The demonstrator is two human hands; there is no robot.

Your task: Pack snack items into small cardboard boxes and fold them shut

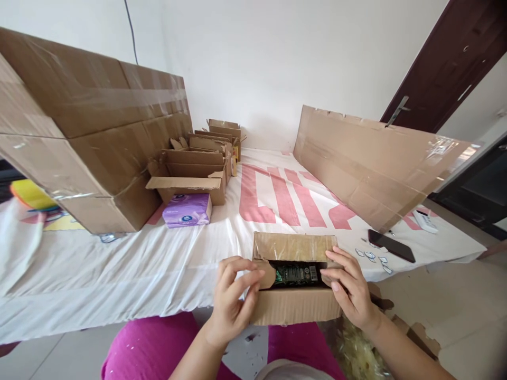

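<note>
Cardboard box (295, 306): lower centre of the frame, at the near edge of the bench, its top partly open; whether the bench or the lap bears it, I cannot tell.
Rear flap (293, 247): standing up behind the opening, with shiny tape across it.
Dark package (295, 274): inside the box, its printed side and a barcode showing through the opening.
Left hand (233, 295): at the box's left end, fingers half curled, fingertips on the left end flap (266, 275); I cannot tell whether it grips or only presses.
Right hand (352, 287): at the right end, fingers spread over the flap and corner; grip or light touch, I cannot tell.
Bench (130, 274): covered with white cloth bearing large red marks.
Purple pack (188, 211): left of centre, just before a row of open boxes (190, 183).
Large cartons (95, 100): stacked at upper left.
Cardboard panel (364, 163): leaning upright at right.
Phone (390, 245): lying flat, right of the box, near the panel's lower edge.
</note>
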